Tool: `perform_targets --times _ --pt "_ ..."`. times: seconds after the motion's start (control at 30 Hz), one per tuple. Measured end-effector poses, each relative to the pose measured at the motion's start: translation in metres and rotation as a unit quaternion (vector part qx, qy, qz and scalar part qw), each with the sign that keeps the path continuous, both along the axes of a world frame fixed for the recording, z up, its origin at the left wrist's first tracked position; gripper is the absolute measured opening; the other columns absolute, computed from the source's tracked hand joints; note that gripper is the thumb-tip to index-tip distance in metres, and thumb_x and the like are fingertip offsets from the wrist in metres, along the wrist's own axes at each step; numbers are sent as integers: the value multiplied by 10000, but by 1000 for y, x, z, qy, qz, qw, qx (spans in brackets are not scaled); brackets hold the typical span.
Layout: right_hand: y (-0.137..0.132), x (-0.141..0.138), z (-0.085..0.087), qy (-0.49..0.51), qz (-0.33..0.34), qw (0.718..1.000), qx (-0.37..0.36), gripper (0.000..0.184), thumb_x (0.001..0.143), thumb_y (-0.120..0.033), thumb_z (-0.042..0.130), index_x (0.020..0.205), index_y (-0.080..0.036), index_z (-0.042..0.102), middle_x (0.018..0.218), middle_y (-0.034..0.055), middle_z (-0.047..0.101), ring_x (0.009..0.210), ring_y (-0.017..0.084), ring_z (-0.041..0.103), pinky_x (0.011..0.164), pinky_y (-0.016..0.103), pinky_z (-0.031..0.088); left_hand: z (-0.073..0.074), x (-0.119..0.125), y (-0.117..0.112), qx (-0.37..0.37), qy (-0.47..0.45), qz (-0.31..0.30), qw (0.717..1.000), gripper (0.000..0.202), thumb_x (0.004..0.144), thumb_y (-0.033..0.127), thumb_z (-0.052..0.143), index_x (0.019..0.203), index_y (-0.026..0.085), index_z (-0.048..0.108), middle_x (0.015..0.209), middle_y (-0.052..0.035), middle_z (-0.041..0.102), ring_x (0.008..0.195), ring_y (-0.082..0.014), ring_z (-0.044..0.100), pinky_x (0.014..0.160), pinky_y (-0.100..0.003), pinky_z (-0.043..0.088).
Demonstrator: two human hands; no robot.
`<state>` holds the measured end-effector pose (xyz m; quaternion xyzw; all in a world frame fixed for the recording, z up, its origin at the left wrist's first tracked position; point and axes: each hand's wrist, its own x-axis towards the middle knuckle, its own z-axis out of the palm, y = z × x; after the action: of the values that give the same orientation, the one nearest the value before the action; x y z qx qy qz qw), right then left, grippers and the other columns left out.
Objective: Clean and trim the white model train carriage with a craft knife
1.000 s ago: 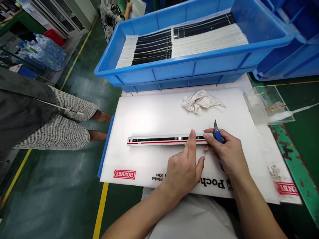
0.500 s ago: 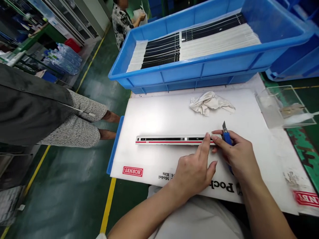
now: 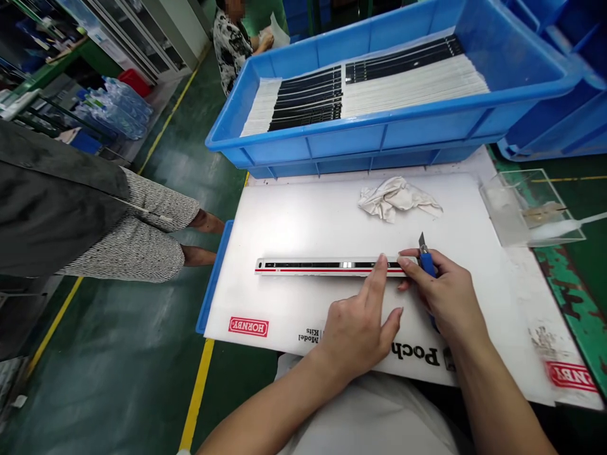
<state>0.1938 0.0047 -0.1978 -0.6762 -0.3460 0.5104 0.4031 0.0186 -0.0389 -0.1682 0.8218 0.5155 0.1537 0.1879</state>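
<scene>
A model train carriage shell [image 3: 308, 268], white with a dark window band and a red stripe, lies lengthwise on the white board [image 3: 284, 218]. My left hand [image 3: 358, 322] rests an outstretched index finger on the shell right of its middle, thumb held apart; its other fingers are partly hidden. At the shell's right end is my right hand [image 3: 443, 287], closed around a blue craft knife [image 3: 427, 262] whose blade points up and away. My right thumb and fingertips also touch that end of the shell and cover part of it.
Behind the board stands a blue crate [image 3: 303, 148] filled with rows of white and dark strips. A crumpled white cloth [image 3: 396, 197] lies before it. To the right is a clear box [image 3: 512, 218] with a white-tipped tool. A person [image 3: 61, 202] stands at left; another is farther back.
The view has shifted slightly, so the board and hands appear a little further left. Both hands keep nearly the same pose on the shell, and the knife stays in my right hand.
</scene>
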Motion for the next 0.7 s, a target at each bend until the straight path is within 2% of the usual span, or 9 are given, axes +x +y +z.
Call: perform_targets --times 0.07,0.17,0.33,0.43,0.57,0.7 --pt "0 -1 1 -3 -2 1000 0 678 713 -721 879 1139 -204 774 588 28 682 422 101 322 370 216 226 1 -12 -3 11 1 43 999 824 1094 350 427 1681 185 -127 1716 -135 362 1213 -235 738 738 -329 683" --pt "-1 -1 1 -5 -5 1000 -3 650 730 -704 877 1142 -210 777 589 28 683 427 100 318 369 214 221 0 -27 -6 13 27 102 994 875 1085 336 454 1678 238 -182 1694 -135 408 1079 -251 787 656 -344 680" --pt "-1 1 1 -7 -11 1000 -11 657 717 -695 890 1142 -207 777 589 32 684 417 96 297 355 220 194 -8 -28 -8 25 59 124 990 924 1079 311 479 1667 225 -228 1676 -137 430 934 -244 809 561 -346 652" --pt "0 1 2 -6 -10 1000 -14 652 713 -690 895 1136 -209 777 590 36 689 411 94 299 353 221 197 -10 -26 -9 26 64 131 989 922 1082 305 479 1667 220 -228 1676 -139 428 940 -242 810 546 -339 641" --pt "0 0 2 -4 -11 1000 -14 646 716 -686 896 1136 -210 775 591 39 693 404 94 304 351 223 208 -8 -35 -11 20 18 127 992 873 1086 347 487 1693 243 -131 1682 -132 423 1009 -239 800 637 -329 663" --pt "-1 2 2 -8 -12 1000 -10 626 722 -670 900 1130 -210 781 589 38 691 407 95 310 357 221 233 -7 -48 -13 47 -1 150 988 851 1079 312 519 1704 266 -56 1644 -101 498 1095 -227 783 658 -304 655"
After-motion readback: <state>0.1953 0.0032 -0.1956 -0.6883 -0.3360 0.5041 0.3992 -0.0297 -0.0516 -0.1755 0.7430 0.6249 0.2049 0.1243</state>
